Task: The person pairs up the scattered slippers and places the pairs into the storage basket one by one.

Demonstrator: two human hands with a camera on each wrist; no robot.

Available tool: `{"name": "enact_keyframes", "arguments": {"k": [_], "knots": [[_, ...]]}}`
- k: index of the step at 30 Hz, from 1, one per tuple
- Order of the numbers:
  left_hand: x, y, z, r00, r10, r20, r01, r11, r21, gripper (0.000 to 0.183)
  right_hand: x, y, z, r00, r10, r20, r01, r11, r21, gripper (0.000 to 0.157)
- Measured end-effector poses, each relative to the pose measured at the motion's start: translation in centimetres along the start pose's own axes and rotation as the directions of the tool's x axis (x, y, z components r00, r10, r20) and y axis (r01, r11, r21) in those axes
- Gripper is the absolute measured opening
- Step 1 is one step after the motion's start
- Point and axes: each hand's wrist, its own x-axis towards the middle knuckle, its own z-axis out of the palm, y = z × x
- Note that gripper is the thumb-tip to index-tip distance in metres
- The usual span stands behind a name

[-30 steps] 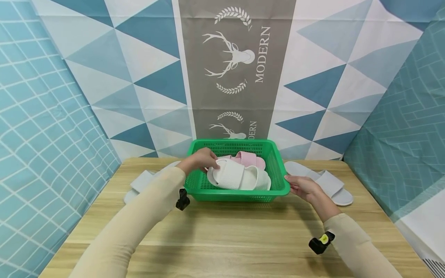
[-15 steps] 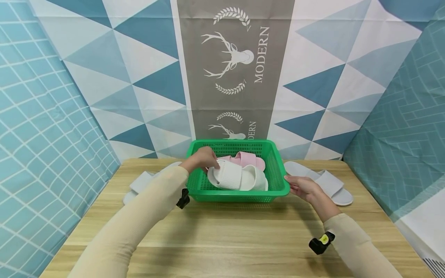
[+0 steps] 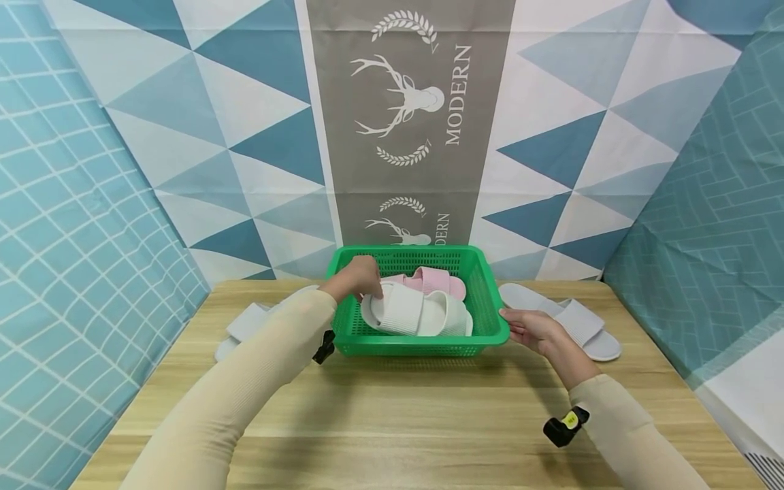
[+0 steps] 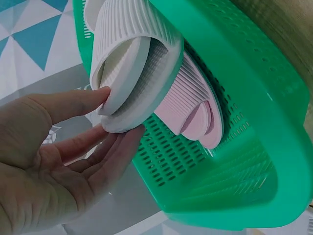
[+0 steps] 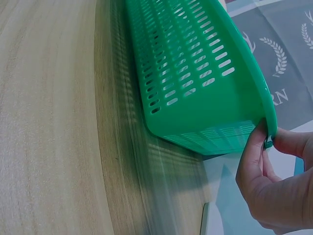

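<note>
A pair of white slippers, one tucked into the other, lies tilted in the green plastic basket. My left hand pinches their left end. In the left wrist view, the thumb presses the inner slipper's edge and the fingers sit beneath the outer sole. Behind them in the basket are pink slippers, partly covered by the white ones. At the basket's front right corner, my right hand grips the rim, thumb on one side and fingers on the other, as the right wrist view shows.
The basket stands near the back of the wooden table, by the patterned backdrop. To its right lies a pair of white slippers. More white slippers lie on the left, partly hidden by my left sleeve.
The white slippers have shifted slightly left in the basket, with my left hand still pinching them. My right hand keeps its hold on the rim.
</note>
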Motion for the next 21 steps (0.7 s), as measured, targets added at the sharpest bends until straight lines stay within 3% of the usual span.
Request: {"name": "enact_keyframes", "arguments": {"k": [13,21], "knots": [[0.7,-0.9,0.6,0.999,0.012,-0.03,-0.011,0.999,0.031,0.012,0.0,0.0,0.0,1.0,0.001,0.013,-0.001,1.0,0.005,0.009],[0.9,-1.4,0.9,1.0,-0.013,0.009,0.012,0.992,0.123,0.009,0.0,-0.1,0.0,1.0,-0.004,-0.001,0.004,1.0,-0.003,0.016]]}}
